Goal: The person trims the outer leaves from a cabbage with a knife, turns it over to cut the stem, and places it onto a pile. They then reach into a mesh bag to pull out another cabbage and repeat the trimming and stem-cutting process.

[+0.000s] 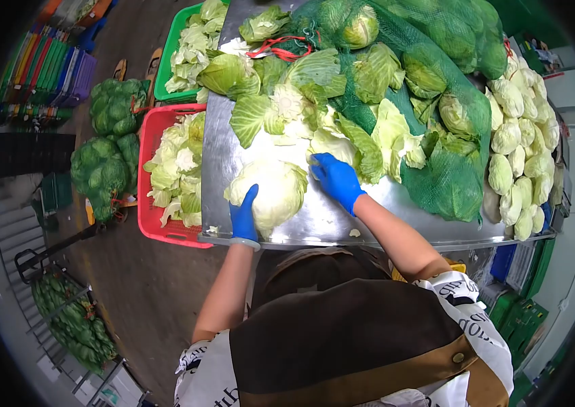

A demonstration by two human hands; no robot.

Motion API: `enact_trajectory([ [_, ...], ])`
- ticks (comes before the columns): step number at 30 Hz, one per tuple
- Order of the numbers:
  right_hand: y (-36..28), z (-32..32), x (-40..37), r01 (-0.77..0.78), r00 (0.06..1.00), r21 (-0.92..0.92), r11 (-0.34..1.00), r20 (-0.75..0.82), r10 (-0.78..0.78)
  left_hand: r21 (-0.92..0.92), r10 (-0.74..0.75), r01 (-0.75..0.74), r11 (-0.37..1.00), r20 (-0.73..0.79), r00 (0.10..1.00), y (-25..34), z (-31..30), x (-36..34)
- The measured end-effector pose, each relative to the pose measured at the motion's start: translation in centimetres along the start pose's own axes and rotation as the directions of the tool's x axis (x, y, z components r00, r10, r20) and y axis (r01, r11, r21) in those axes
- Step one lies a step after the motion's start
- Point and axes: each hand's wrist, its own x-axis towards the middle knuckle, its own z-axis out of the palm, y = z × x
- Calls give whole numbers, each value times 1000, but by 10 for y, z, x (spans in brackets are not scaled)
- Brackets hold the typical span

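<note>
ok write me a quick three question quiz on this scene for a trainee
1. True or false: the left hand touches a cabbage.
2. Which colour is the crate nearest that hand? A: green. B: blue. C: red.
3. Fill in: the pale cabbages at far right lie ____ (inside/outside) the green netting on the table.

Key: 1. True. 2. C. 3. Outside.

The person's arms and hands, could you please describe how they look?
The left hand and right hand wear snug blue gloves, the left one with a pale band at the wrist. Forearms are bare up to white sleeves printed with dark lettering.
</note>
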Motion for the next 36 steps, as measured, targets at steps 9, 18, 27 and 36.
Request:
enact_trajectory([
  [9, -3, 28, 41, -246, 969, 44, 968, -25, 248, 157, 15, -36, 987, 135, 991, -1, -12, 7],
  [18, -53, -31, 20, 406, 898, -41, 913, 202, -391, 461, 174, -385, 799, 436, 883, 13, 4, 0],
  [27, 9, -26, 62, -191, 976, -175, 966, 67, 205, 539, 210, -580, 611, 595, 775, 25, 15, -16],
  [36, -50, -25, -27, -120, 985, 378, 918, 163, 61, 579, 313, -732, 359, 664, 679, 32, -2, -59],
])
